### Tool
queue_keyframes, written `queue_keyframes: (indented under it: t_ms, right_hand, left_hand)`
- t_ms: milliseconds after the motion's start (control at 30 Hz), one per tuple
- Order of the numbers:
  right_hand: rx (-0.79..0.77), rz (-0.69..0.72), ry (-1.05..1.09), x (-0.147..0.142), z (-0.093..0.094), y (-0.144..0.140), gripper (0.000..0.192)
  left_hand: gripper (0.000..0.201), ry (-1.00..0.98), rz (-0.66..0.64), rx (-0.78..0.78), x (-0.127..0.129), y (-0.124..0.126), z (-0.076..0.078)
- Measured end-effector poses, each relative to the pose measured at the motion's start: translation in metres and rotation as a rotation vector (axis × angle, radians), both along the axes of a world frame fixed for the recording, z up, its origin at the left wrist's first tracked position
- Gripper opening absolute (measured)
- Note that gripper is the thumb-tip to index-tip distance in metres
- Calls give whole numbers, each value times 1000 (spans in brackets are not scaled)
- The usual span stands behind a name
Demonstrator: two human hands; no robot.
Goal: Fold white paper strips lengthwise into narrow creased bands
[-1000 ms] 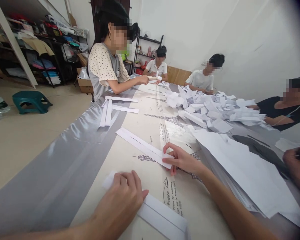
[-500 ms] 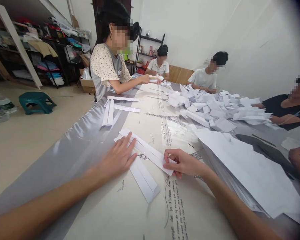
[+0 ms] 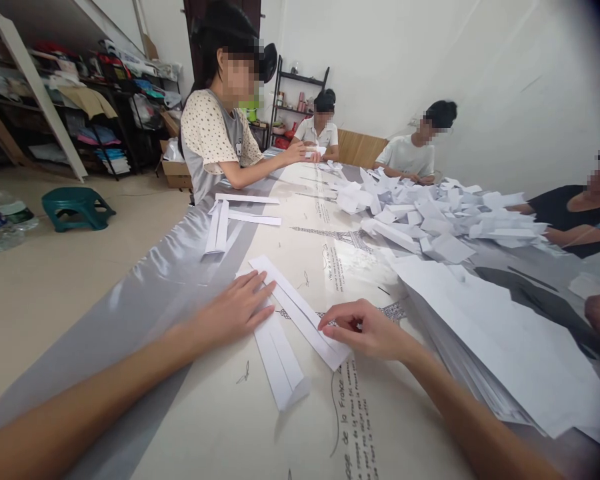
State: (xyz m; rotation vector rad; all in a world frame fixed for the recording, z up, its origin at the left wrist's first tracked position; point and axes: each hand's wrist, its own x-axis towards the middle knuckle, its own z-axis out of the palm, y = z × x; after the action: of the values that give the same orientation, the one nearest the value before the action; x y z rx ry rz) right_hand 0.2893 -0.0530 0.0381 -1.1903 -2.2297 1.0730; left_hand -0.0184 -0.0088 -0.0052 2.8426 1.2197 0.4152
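A squat, moulded teal stool (image 3: 79, 208) stands on the smooth floor. Beside it, grey satiny cloth (image 3: 130, 320) ripples along the table edge. Three flat folded papers (image 3: 217, 227) lie there, long and narrow. The left hand (image 3: 233, 308) rests palm down, fingers extended, over the far end of the lower strip (image 3: 279, 360), fingertips on the upper strip (image 3: 297, 303). Both strips are crisp white paper with lengthwise seams, slanting across the cream, line-printed panel (image 3: 220, 400). The right hand (image 3: 363, 327) curls, fingertips touching the upper strip near its close end; whether they pinch it, I cannot tell. Farther right are a jagged paper heap (image 3: 425, 213) and a flat sheet stack (image 3: 500, 333).
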Motion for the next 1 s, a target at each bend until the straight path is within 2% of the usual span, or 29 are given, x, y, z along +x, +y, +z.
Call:
queue_keyframes:
  t_ms: [133, 233, 333, 400, 533, 633, 767, 1000]
  right_hand:
    - [238, -68, -87, -4, -3, -1, 21]
    - [319, 78, -69, -15, -5, -6, 25]
    - [368, 169, -192, -27, -6, -11, 34]
    - [395, 134, -283, -30, -7, -13, 37]
    - [454, -38, -417, -25, -11, -8, 41]
    - [521, -133, -503, -17, -17, -3, 37]
    - [593, -151, -543, -14, -22, 0, 35]
    - [538, -214, -501, -18, -17, 4, 22]
  left_hand:
    - [50, -8, -6, 1, 2, 0, -2]
    - [48, 18, -20, -32, 5, -2, 0]
    - [50, -5, -16, -69, 7, -5, 3]
    - [53, -45, 21, -67, 8, -7, 4]
    - [57, -85, 62, -68, 7, -8, 2]
    - [61, -69, 74, -93, 7, -7, 2]
    - [59, -49, 66, -82, 7, -7, 4]
    - [52, -85, 38, -31, 10, -8, 1]
